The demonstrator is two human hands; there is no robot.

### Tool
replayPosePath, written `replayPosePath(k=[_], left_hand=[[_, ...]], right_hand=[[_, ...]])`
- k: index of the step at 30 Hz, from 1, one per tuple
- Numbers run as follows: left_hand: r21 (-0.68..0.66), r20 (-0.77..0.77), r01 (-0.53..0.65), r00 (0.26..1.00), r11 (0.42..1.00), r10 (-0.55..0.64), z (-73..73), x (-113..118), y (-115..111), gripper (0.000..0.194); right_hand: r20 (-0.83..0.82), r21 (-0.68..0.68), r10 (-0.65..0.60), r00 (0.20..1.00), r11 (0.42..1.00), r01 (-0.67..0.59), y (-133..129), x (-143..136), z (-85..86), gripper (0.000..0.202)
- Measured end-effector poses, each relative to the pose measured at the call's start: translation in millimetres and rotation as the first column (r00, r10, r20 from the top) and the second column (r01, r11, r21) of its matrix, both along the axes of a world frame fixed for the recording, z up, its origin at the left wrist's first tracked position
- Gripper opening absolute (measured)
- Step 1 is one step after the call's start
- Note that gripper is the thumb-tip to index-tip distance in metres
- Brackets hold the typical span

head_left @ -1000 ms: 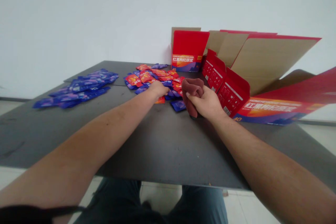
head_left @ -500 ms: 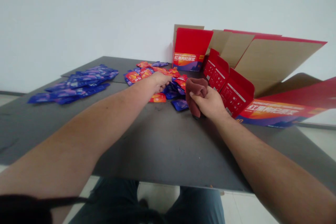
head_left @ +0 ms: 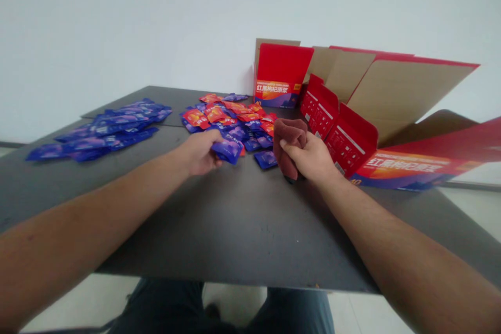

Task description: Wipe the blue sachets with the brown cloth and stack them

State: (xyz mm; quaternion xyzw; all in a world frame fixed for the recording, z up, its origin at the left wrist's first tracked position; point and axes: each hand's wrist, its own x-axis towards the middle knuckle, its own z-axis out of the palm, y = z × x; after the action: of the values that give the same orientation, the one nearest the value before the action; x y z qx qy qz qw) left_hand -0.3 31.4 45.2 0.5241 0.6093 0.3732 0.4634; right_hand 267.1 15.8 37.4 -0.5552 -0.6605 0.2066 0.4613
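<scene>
My left hand pinches a blue-purple sachet just in front of a mixed pile. That pile holds orange-red and blue sachets heaped together in the middle of the table. My right hand is closed round a folded brown cloth, held close to the pile's right edge. Between the hands, a single blue sachet lies on the tabletop. Further left, blue sachets lie overlapped in a separate heap.
Behind my right hand a large open red carton spreads its flaps toward the table. A smaller open red box stands at the back by the white wall. The dark grey table has its front edge above my legs.
My left hand has drawn back from the mixed pile toward me and left, now with a blue sachet in its fingers. My right hand with the cloth has hardly moved.
</scene>
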Motion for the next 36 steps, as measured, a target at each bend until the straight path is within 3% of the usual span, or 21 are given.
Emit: replayPosePath(k=[3, 4, 6, 9, 12, 17, 23, 26, 29, 31, 32, 34, 36], left_hand=[[-0.070, 0.246, 0.094, 0.966, 0.993, -0.074, -15.4, 14.9, -24.2, 0.012], [-0.095, 0.385, 0.147, 0.918, 0.985, -0.100, -19.3, 20.0, -29.7, 0.010], [-0.077, 0.560, 0.211, 0.818, 0.974, -0.133, -24.7, 27.6, -36.8, 0.011], [-0.012, 0.653, 0.242, 0.737, 0.970, -0.176, -29.3, 29.4, -39.4, 0.020], [0.030, 0.629, 0.276, 0.742, 0.961, -0.233, -36.5, 23.5, -37.9, 0.022], [0.118, 0.421, 0.349, 0.830, 0.930, -0.365, -48.9, 15.5, -37.2, 0.016], [0.202, 0.199, 0.430, 0.861, 0.880, -0.467, -47.0, 12.0, -37.2, 0.011], [0.198, 0.152, 0.423, 0.878, 0.884, -0.454, -47.9, 10.7, -36.0, 0.016], [0.190, 0.115, 0.417, 0.890, 0.889, -0.442, -48.7, 10.3, -35.5, 0.022], [0.204, 0.109, 0.418, 0.889, 0.885, -0.445, -48.2, 10.5, -35.8, 0.023], [0.212, 0.107, 0.421, 0.887, 0.882, -0.449, -47.8, 10.7, -35.9, 0.023], [0.218, 0.100, 0.419, 0.889, 0.881, -0.448, -47.4, 11.2, -35.9, 0.024], [0.203, 0.117, 0.428, 0.882, 0.881, -0.456, -47.7, 11.6, -35.4, 0.024]], right_hand=[[-0.280, -0.113, 0.065, 0.958, 0.989, -0.099, -1.8, -5.0, -0.6, 0.035], [-0.381, -0.157, 0.094, 0.920, 0.974, -0.165, -3.4, -6.7, -0.4, 0.035], [-0.525, -0.252, 0.147, 0.839, 0.914, -0.318, -8.3, -9.8, 0.2, 0.035], [-0.610, -0.342, 0.208, 0.764, 0.801, -0.491, -16.9, -14.2, 0.1, 0.038], [-0.604, -0.383, 0.263, 0.752, 0.731, -0.564, -23.2, -19.0, -2.6, 0.041], [-0.547, -0.407, 0.282, 0.788, 0.733, -0.545, -28.4, -26.9, -6.9, 0.045], [-0.484, -0.449, 0.319, 0.815, 0.709, -0.544, -32.7, -32.2, -4.8, 0.046], [-0.364, -0.430, 0.385, 0.848, 0.738, -0.519, -34.3, -31.7, 2.7, 0.041], [-0.021, -0.325, 0.417, 0.909, 0.857, -0.401, -36.3, -27.2, 15.4, 0.035], [0.277, -0.151, 0.288, 0.917, 0.955, -0.254, -38.0, -23.6, 22.8, 0.030], [0.395, -0.063, 0.209, 0.895, 0.978, -0.201, -38.9, -22.5, 25.2, 0.026], [0.539, 0.060, 0.095, 0.837, 0.987, -0.150, -41.1, -23.0, 26.4, 0.020], [0.598, 0.101, 0.067, 0.799, 0.982, -0.158, -44.2, -27.4, 23.5, 0.020]])
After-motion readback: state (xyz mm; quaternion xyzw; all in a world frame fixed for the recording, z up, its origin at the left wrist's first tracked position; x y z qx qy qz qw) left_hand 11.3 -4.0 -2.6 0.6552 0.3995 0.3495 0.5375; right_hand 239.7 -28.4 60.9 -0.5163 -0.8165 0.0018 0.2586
